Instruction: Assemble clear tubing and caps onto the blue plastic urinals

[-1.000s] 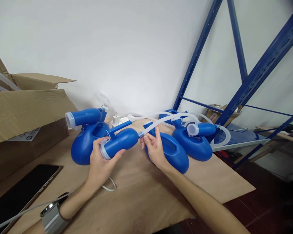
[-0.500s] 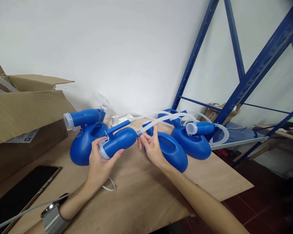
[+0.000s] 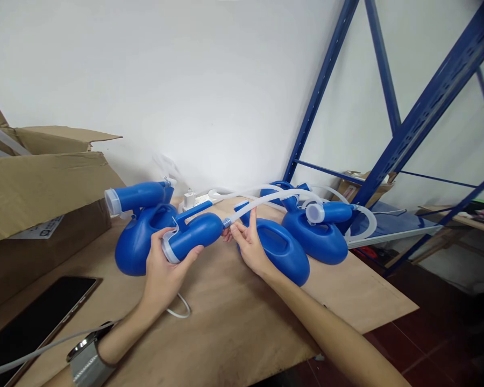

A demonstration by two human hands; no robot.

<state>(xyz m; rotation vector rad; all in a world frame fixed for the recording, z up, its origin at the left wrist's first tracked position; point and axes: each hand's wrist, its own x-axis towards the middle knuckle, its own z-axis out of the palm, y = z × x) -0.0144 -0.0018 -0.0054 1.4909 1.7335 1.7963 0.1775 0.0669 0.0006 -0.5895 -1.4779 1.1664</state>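
My left hand (image 3: pixel 163 277) is wrapped round a blue plastic urinal cup (image 3: pixel 199 235) near its translucent cap (image 3: pixel 168 248); a blue bar-shaped handle runs along its top. From the cup's narrow end a translucent hose (image 3: pixel 266 200) arches to the right. Where hose and cup meet sits a small clear hose clamp (image 3: pixel 227 222). The thumb and fingers of my right hand (image 3: pixel 250 247) close on that clamp, its index finger raised against the hose. Under the right hand lies a blue urinal bottle (image 3: pixel 286 252) with a moulded grip; part of it is hidden.
Another blue bottle (image 3: pixel 131 250) with a cup on top stands left, and one more (image 3: pixel 318 239) right. An open carton (image 3: pixel 48 188), a phone (image 3: pixel 40 317) and a white power strip (image 3: pixel 190 199) share the wooden table (image 3: pixel 226 322). A blue metal rack (image 3: pixel 411 126) rises at right.
The cup and both hands have shifted very slightly left and down in view. The grip of each hand looks the same.
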